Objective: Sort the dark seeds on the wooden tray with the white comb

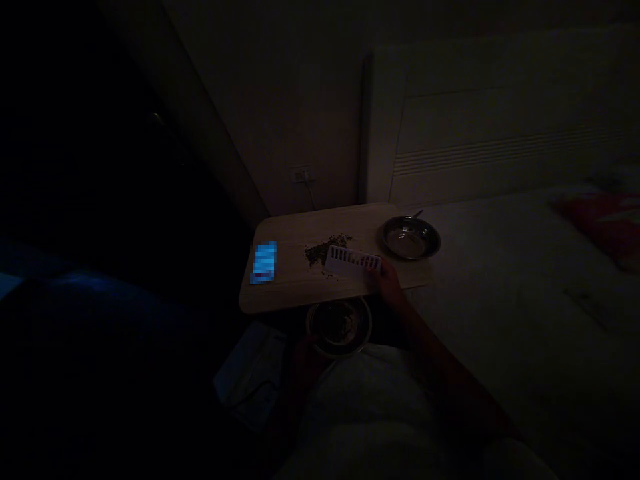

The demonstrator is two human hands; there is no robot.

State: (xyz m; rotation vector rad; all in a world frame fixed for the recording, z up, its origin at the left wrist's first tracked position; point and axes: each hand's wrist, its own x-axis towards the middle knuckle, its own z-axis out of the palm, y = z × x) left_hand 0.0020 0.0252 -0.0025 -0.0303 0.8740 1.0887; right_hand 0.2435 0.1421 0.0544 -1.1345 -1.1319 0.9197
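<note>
The room is very dark. My right hand (386,280) reaches onto a small wooden table (290,293) and grips the right end of a white slotted plastic piece (350,261). Just left of that piece lies a pile of dark crumbs (323,250). My left hand (305,347) is dim, low beside a round bowl (340,325) held under the table's front edge; its fingers seem wrapped on the bowl's left rim. A metal bowl (411,238) with a utensil in it stands at the table's right end.
A lit phone (264,262) lies on the table's left part. A bed (525,280) with headboard and a red pillow (605,223) fills the right. A wall socket (301,176) is behind the table. Pale cloth or paper (250,377) lies on the floor.
</note>
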